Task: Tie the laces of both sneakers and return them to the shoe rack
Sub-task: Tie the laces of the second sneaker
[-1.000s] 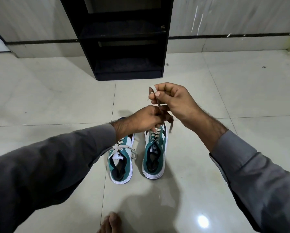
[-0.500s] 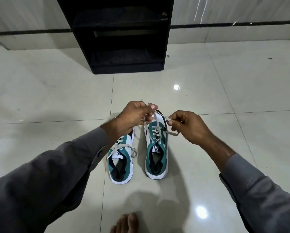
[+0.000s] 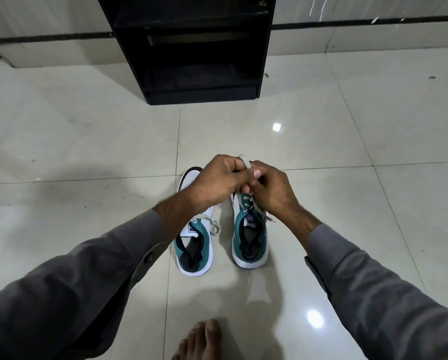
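Two green and white sneakers stand side by side on the tiled floor, toes pointing away from me. The left sneaker [image 3: 194, 245] has a tied bow on its laces. Over the toe half of the right sneaker [image 3: 249, 237], my left hand [image 3: 217, 180] and my right hand [image 3: 272, 190] press together, both pinching its grey lace [image 3: 245, 162], a loop of which sticks up between the fingers. A loose lace end trails down the right side of that shoe. The black shoe rack [image 3: 191, 48] stands against the wall straight ahead.
A bare foot [image 3: 199, 341] rests on the floor at the bottom edge, close behind the sneakers. Glossy cream tiles spread to both sides. The rack's lower shelf [image 3: 199, 79] holds nothing.
My hands came down from a raised pull on the lace, spread apart over the right sneaker, then closed together above its toe. The view tilted downward.
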